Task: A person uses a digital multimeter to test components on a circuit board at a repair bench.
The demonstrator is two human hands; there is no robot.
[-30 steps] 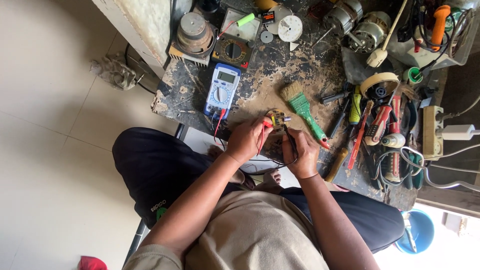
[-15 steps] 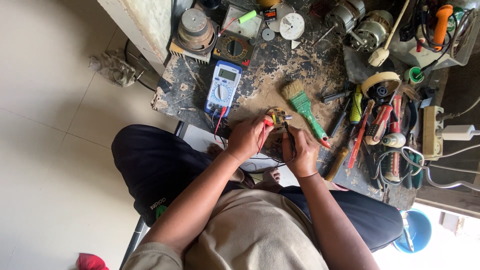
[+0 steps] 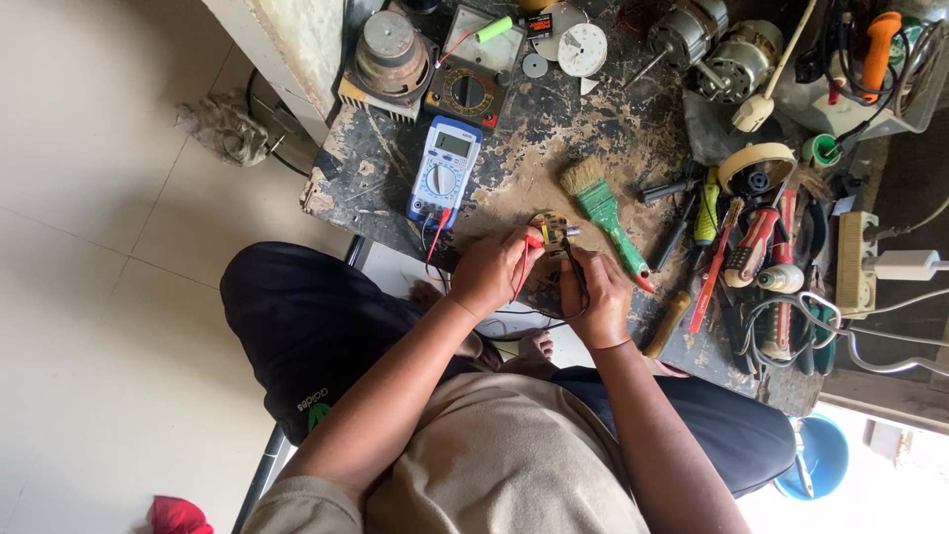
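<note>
Left hand (image 3: 491, 269) closed on red probe (image 3: 526, 259), right hand (image 3: 597, 297) closed on black probe (image 3: 576, 282), both tips pressed to small round part (image 3: 552, 229) just right of blue multimeter (image 3: 444, 173) on table (image 3: 534, 129), steadied for contact.

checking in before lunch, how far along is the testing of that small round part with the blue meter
Set up: the blue multimeter lies on the worn bench, with red and black leads running to the hands. In hand: the left hand presses the red probe to the small round part, and the right hand holds the black lead. Left: the meter's display is too small to tell any reading.
</note>
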